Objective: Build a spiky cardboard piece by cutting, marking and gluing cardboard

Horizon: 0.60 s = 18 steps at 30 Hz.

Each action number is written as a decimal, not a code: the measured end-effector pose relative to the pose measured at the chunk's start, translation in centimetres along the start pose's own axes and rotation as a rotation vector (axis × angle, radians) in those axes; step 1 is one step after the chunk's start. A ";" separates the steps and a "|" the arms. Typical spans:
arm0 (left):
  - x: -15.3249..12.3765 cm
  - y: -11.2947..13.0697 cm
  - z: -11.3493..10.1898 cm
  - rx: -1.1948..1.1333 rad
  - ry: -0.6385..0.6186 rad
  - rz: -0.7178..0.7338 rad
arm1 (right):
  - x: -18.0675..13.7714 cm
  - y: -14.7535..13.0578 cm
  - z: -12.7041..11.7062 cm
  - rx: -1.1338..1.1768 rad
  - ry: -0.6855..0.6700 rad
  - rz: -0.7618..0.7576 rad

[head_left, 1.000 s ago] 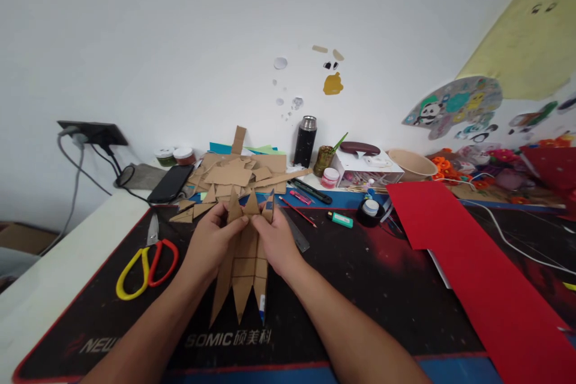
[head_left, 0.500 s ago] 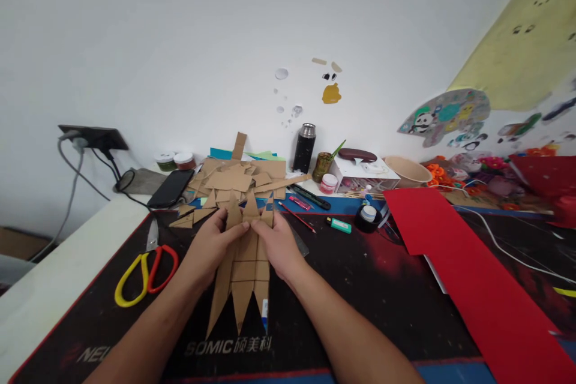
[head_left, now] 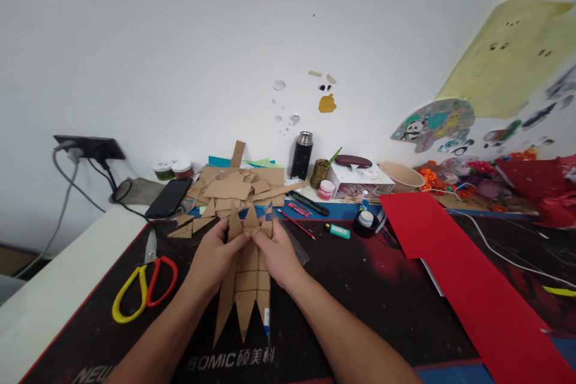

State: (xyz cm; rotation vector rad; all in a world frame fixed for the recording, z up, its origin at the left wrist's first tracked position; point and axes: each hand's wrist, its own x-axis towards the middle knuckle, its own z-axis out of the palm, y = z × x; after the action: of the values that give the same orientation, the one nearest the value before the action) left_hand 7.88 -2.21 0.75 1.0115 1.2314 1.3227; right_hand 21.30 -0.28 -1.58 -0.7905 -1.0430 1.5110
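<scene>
Between both hands is a brown cardboard cutout with pointed tips at its top and bottom and dark lines drawn across it. My left hand grips its left side, the thumb pressed on the front near the middle. On the opposite side my right hand holds it the same way, the two thumbs almost meeting. Most of the other fingers are hidden behind the cardboard. A white and blue printed patch shows at its lower right. Left of my left hand lie scissors with yellow and red handles.
Cardboard scraps are piled behind my hands. A black phone, a black flask, a box cutter, a red pencil and a green eraser lie or stand around. Large red card covers the right side.
The whole view has shifted slightly, so things sit a little lower in the picture. The cardboard's outer left panel looks folded slightly closer in; both hands keep their grip.
</scene>
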 end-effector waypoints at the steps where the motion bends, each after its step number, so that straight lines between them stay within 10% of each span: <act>1: 0.0 0.0 0.0 -0.002 0.000 0.001 | 0.0 0.0 0.0 -0.007 0.002 -0.001; 18: 0.1 -0.2 0.1 -0.108 0.021 -0.079 | -0.1 -1.1 0.0 0.051 0.033 0.075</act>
State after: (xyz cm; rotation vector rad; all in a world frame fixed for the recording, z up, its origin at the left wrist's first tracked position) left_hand 7.99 -2.15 0.56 0.8665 1.1902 1.3269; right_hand 21.71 -0.36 -0.60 -0.8235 -0.9558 1.5770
